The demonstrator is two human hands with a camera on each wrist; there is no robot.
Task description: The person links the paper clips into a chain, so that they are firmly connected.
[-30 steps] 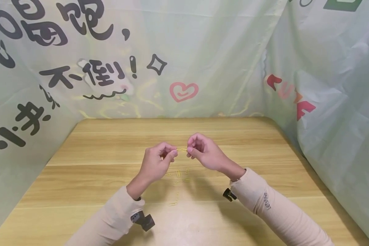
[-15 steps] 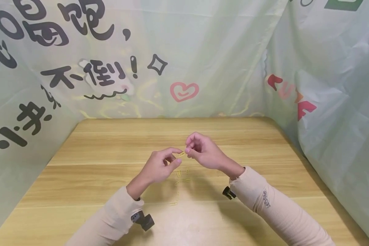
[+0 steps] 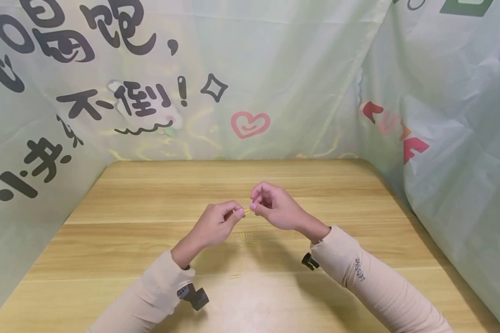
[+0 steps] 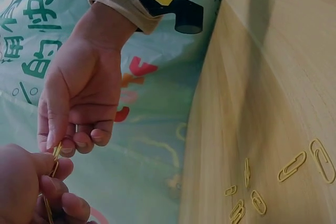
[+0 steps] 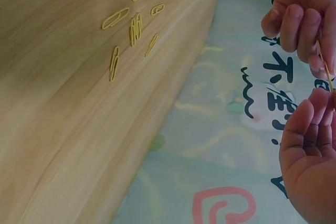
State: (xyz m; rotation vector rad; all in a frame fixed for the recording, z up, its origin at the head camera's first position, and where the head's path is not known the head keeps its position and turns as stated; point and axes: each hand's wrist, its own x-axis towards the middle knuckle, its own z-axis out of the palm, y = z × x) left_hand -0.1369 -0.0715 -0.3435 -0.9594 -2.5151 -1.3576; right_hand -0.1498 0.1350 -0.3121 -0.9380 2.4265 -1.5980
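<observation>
In the head view, my left hand and right hand meet above the middle of the table, fingertips almost together. Yellow wire paper clips span the small gap between them. The left wrist view shows the right thumb and fingers pinching one paper clip, while another runs down through the left fingers, partly hidden. From the right wrist, a thin length of yellow wire stretches between both sets of fingertips. Several loose paper clips lie on the table just below the hands.
The wooden table ends at printed fabric sheets at the back and sides. In the right wrist view several paper clips lie scattered near one another. Each sleeve carries a small black camera.
The left hand has shifted right and slightly nearer the body, its fingers parting and then pinching again. The gap between the hands has narrowed; the right hand has barely moved.
</observation>
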